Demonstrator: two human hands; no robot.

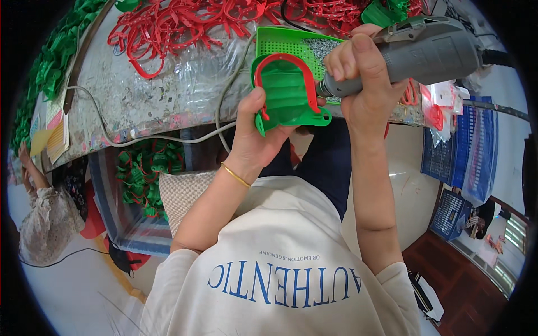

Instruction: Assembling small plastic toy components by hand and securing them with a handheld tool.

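My left hand (pixel 255 131) is closed round the lower left of a green plastic scoop-shaped piece (pixel 283 87), thumb along its side. A red U-shaped plastic band (pixel 280 57) lies arched over that piece, its ends reaching down both sides. In my right hand (pixel 367 84) is a grey electric screwdriver (pixel 431 53), held nearly level. Its tip meets the right side of the red band and green piece; the exact contact point is partly hidden. Behind them sits a bright green perforated tray (pixel 272 38) with small silvery screws (pixel 320 49).
Red bands (pixel 185 25) are heaped along the table's far side. A grey cable (pixel 101 120) crosses the worn tabletop (pixel 168 101). A lined bin (pixel 106 196) at lower left holds green-and-red pieces (pixel 148 173). Another person (pixel 50 218) works at far left. Blue crates (pixel 451 215) stand right.
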